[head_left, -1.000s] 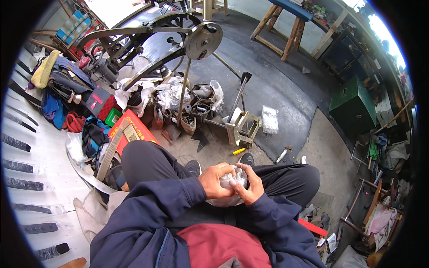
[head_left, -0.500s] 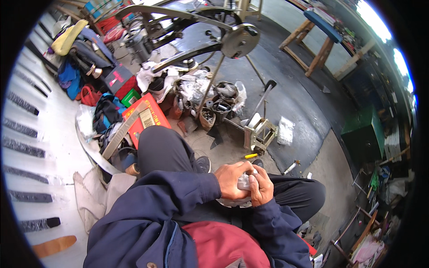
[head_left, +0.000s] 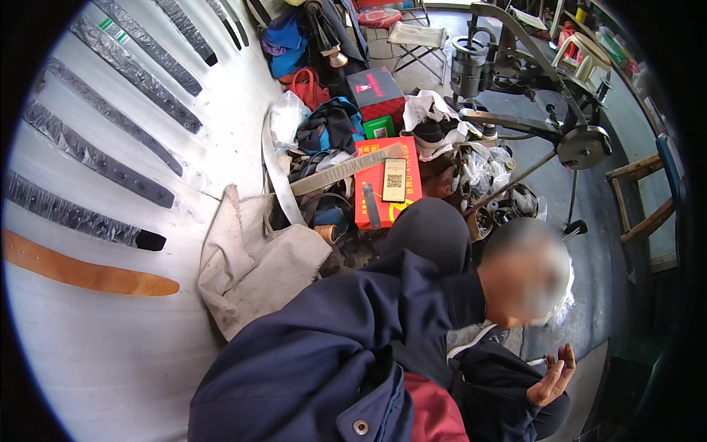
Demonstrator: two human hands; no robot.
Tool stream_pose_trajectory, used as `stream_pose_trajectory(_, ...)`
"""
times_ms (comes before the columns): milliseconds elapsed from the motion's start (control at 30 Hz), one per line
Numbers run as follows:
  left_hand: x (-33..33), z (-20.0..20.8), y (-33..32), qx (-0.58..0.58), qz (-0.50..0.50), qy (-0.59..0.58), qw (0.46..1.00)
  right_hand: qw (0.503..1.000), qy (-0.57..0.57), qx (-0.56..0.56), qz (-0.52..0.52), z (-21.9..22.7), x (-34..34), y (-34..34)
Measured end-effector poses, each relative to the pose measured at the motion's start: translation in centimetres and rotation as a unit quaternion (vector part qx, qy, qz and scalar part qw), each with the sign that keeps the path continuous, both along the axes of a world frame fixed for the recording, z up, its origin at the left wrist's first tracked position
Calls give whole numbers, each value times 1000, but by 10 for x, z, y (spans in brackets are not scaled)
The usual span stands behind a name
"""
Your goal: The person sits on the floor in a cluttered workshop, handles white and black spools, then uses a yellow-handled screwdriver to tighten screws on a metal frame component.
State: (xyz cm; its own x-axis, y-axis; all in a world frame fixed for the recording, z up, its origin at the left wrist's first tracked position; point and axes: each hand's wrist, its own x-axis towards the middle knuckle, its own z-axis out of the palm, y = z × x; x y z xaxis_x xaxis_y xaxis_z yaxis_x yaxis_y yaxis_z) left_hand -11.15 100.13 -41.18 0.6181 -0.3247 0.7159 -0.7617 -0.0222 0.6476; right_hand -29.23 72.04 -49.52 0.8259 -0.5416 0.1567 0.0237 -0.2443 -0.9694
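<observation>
My left hand is lifted in front of my knee, at the end of the dark blue sleeve. A blur covers its fingers, so its grip does not show. Whitish, shiny clear plastic peeks out along its right edge; whether the hand holds it, I cannot tell. Lower and to the right, my right hand is turned palm up above my leg, its fingers apart and slightly bent. Beside those fingers a short white stick shows; whether it touches them is unclear.
A red box with a printed card and grey strap lies beyond my knee. Left of it is a beige cloth. Belts, many plastic-wrapped, line a white surface. A black hand-cranked machine stands at the far right, near bagged parts.
My hands, together around a whitish plastic-like thing before, are now apart: the left higher, the right lower and turned palm up. The view has swung left.
</observation>
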Motion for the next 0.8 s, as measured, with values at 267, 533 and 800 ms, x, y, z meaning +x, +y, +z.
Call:
stream_pose_trajectory(267, 81, 9, 187, 219, 264, -144, 928, 992, 81, -66, 66, -16, 10, 26)
stream_pose_trajectory(533, 40, -144, 337, 539, 179, 116, 815, 970, 205, -79, 103, -17, 21, 38)
stream_pose_trajectory(800, 12, -235, 395, 722, 162, 342, 578, 951, 251, -92, 154, -40, 35, 43)
